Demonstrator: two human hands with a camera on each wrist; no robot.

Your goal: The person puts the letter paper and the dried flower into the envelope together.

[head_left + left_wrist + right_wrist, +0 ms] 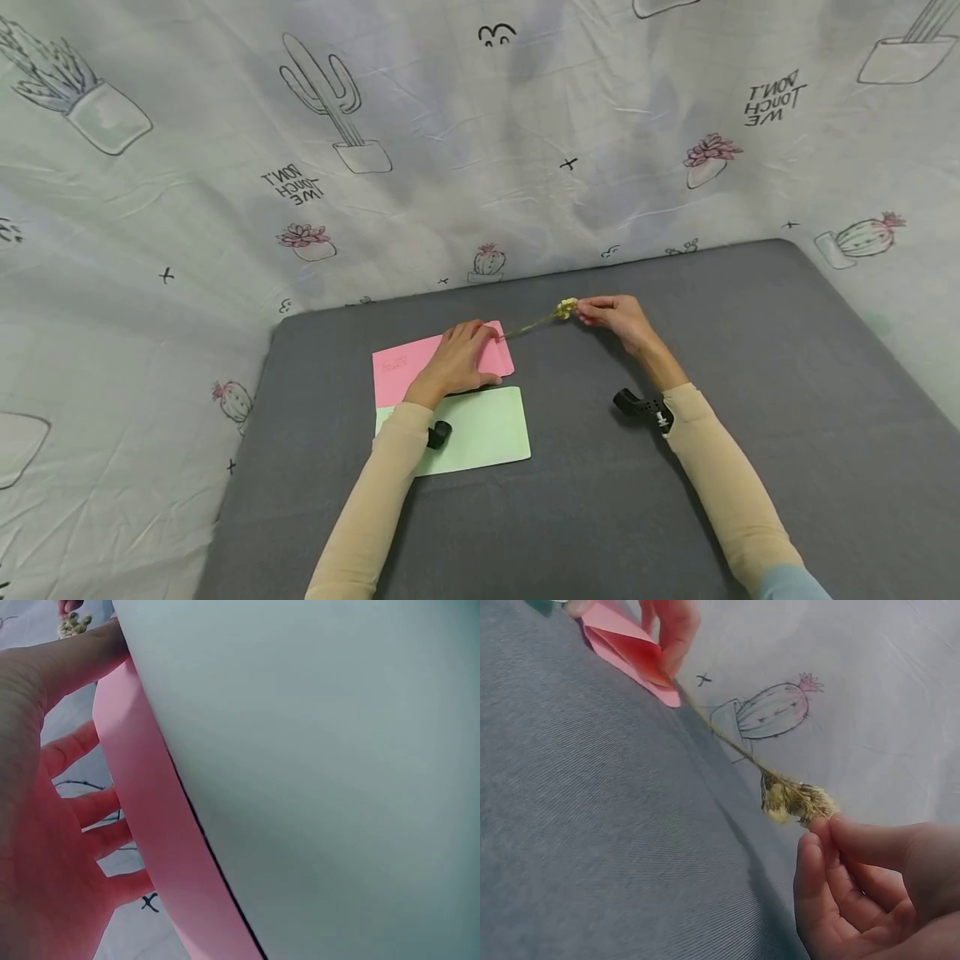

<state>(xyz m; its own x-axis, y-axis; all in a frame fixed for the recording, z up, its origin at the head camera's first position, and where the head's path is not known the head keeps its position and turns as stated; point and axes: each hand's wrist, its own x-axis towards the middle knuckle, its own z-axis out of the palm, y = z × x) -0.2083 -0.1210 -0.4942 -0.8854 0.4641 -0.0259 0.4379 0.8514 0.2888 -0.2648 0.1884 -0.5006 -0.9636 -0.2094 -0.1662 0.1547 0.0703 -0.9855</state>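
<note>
My right hand (611,317) pinches the yellowish head of a dried flower (799,799) between thumb and fingertips. Its thin stem slants left to the opening at the end of a pink paper pocket (405,362). Across that pocket lies my left hand (461,358), gripping it with the thumb at the near edge and the fingers at the far edge. In the right wrist view the pocket's end gapes between them, and the stem's tip is hidden there. Just nearer lies a pale green paper piece (487,429), partly under the left forearm.
A dark grey cloth covers the table (570,517). Behind it and along the sides hangs a pale curtain (450,167) printed with cacti and lettering. Small black cameras are worn at the left wrist (440,433) and right wrist (641,407).
</note>
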